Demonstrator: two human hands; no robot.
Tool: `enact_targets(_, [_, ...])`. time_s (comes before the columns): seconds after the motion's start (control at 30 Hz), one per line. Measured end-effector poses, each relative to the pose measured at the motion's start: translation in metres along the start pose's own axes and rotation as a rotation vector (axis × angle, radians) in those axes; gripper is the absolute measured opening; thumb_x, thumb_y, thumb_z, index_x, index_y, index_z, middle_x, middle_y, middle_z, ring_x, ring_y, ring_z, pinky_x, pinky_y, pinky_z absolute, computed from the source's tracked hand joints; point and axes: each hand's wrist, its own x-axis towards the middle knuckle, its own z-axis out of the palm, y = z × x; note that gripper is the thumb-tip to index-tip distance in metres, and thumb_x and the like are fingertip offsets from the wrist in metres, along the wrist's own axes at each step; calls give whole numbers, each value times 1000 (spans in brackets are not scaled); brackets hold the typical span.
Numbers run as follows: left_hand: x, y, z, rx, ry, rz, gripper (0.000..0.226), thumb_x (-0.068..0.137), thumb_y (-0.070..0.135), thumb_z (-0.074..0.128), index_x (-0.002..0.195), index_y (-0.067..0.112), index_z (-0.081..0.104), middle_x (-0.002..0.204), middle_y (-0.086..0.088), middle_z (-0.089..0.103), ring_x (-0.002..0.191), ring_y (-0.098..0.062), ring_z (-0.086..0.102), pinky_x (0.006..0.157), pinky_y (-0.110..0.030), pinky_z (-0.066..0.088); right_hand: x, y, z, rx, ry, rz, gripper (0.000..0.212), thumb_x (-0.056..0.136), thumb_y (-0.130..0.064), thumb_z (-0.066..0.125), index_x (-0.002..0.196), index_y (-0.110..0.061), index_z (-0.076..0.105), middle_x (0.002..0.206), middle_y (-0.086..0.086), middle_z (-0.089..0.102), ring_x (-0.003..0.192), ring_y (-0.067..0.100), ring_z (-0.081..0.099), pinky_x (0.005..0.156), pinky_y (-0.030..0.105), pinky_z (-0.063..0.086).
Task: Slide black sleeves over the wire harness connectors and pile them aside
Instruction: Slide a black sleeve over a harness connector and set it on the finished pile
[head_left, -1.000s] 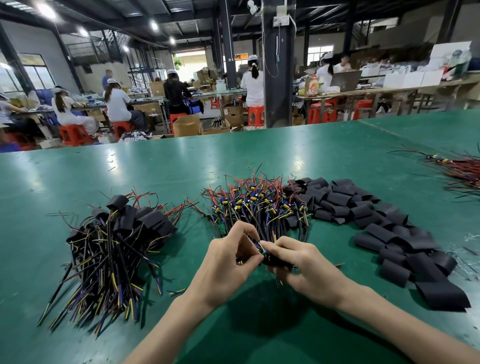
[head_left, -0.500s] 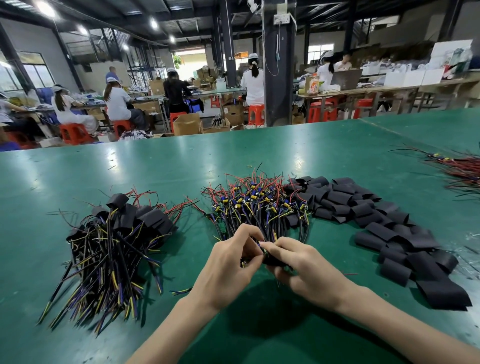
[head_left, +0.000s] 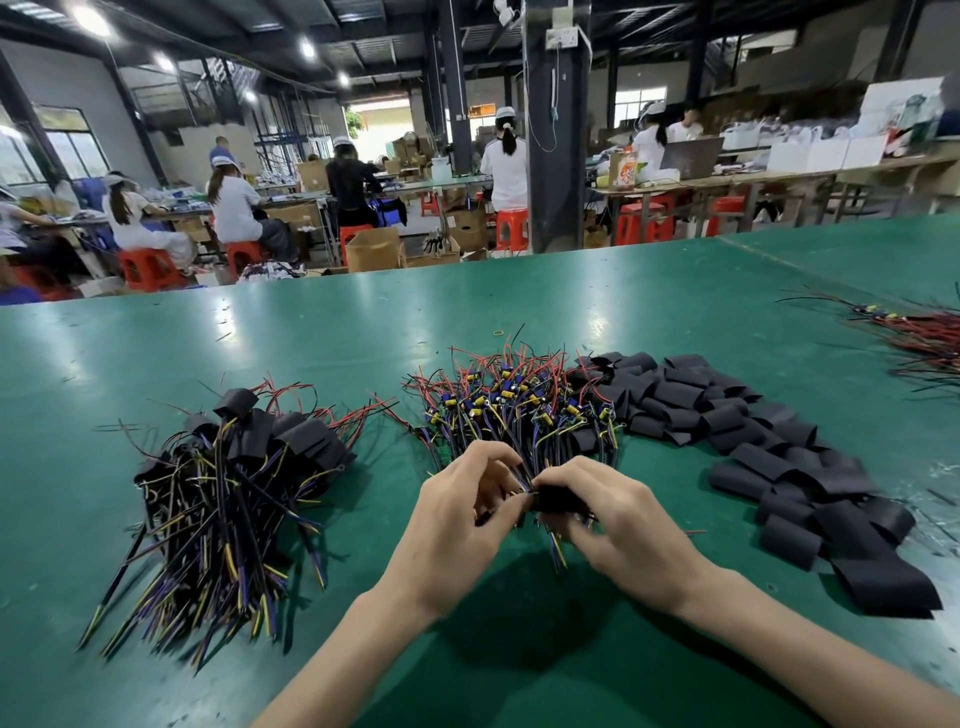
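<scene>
Moved, head view: left hand (head_left: 457, 525) and right hand (head_left: 618, 525) are edging up-table, right gripping black tubular sleeve (head_left: 558, 500), left pinching multicoloured wire harness (head_left: 555, 553).
Done: sleeved harness pile (head_left: 244, 467) is sitting left.
Remaining: bare harness heap (head_left: 519, 410), loose black sleeves (head_left: 779, 457) are waiting.

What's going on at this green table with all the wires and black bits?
A person is fitting sleeves onto wire harnesses. The right hand grips a black sleeve while the left hand pinches the wires of one harness right beside it. Sleeved harnesses lie piled on the left of the green table, bare harnesses in the middle, loose sleeves on the right.
</scene>
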Motion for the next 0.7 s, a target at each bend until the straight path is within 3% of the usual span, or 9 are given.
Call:
enact_targets(0.13, [6,-3,-3,-225,-95,-320,9,86,14,68,91,18,62,73,3,66,59,-7,55,58,-19,45,0,2,-2,-18,59,41,26,81,-6,68,104,-12,57,93,-4,58,83,13,55,76,31,46])
enact_targets(0.2, [7,-6,-5,-303,-152,-386,5,87,11,67,83,14,66,67,2,65,55,-10,50,55,-23,40,0,3,-2,-13,55,54,27,79,-4,69,100,-12,55,91,-4,56,80,11,52,73,32,45])
enact_targets(0.33, [9,-7,-7,-396,-121,-417,10,87,4,65,80,11,65,64,1,59,56,-12,45,55,-26,38,1,1,-1,119,42,95,20,81,-14,72,93,-14,55,84,-8,56,75,7,51,70,27,45])
enact_targets(0.47, [9,-5,-6,-395,-103,-392,13,89,1,62,82,12,62,63,10,58,57,-3,48,57,-17,40,4,-3,-3,389,16,225,21,85,-34,66,91,-17,55,80,-1,61,72,13,56,70,30,48])
enact_targets(0.57, [9,-2,-5,-430,-105,-399,11,88,2,63,83,12,62,64,11,59,58,-2,50,57,-14,40,6,0,-6,506,0,285,21,81,-30,68,90,-15,56,83,9,61,76,20,57,75,32,47])
enact_targets(0.7, [9,2,-5,-496,-86,-411,11,84,1,67,82,12,64,67,6,62,62,-4,53,58,-14,42,7,3,-4,608,-9,348,25,73,-26,72,89,-15,56,90,9,63,79,22,58,78,31,49])
